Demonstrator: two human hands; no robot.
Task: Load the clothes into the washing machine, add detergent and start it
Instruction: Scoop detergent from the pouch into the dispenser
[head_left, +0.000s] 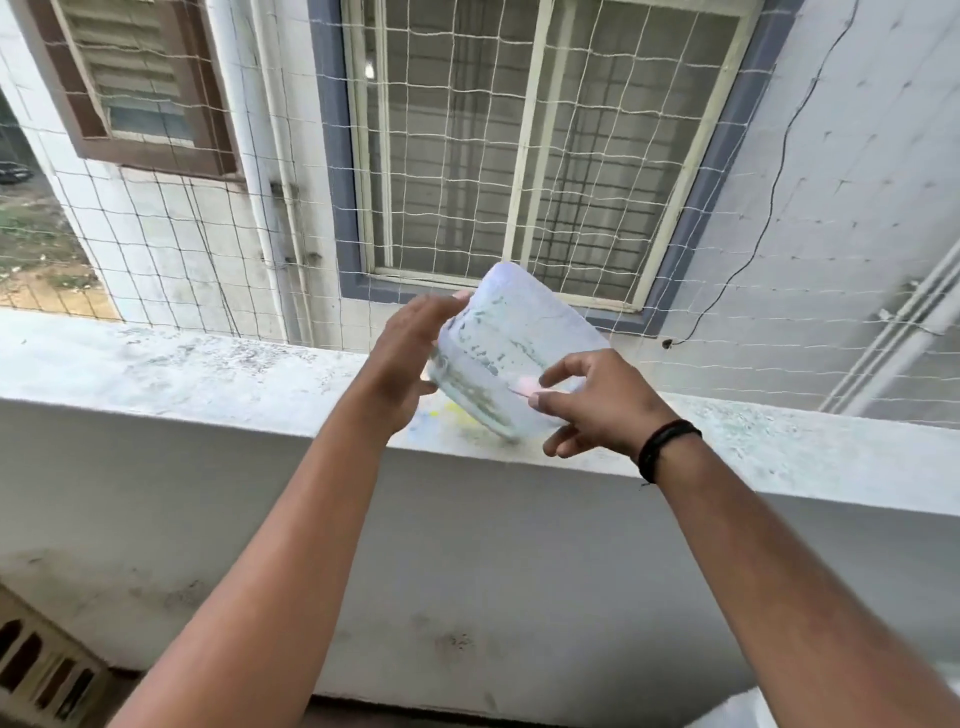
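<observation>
Between the two hands sits a translucent plastic tub (511, 353) — its wall cloudy and matt, streaked with dried bluish-green residue, its upturned base smoother and pale. Under the hands the ledge (156, 369) looks like painted cement, rough and chalky, speckled with grey grime and faint yellow and blue stains just below the tub. On the wrist of the right hand (597, 402) is a dark band (667, 448), matt — cord or leather, it cannot be told. Beyond the hands hangs a thin white string net (571, 171). Behind it, a window frame (524, 145) carries dull cream paint, and the wall looks matt and weathered.
</observation>
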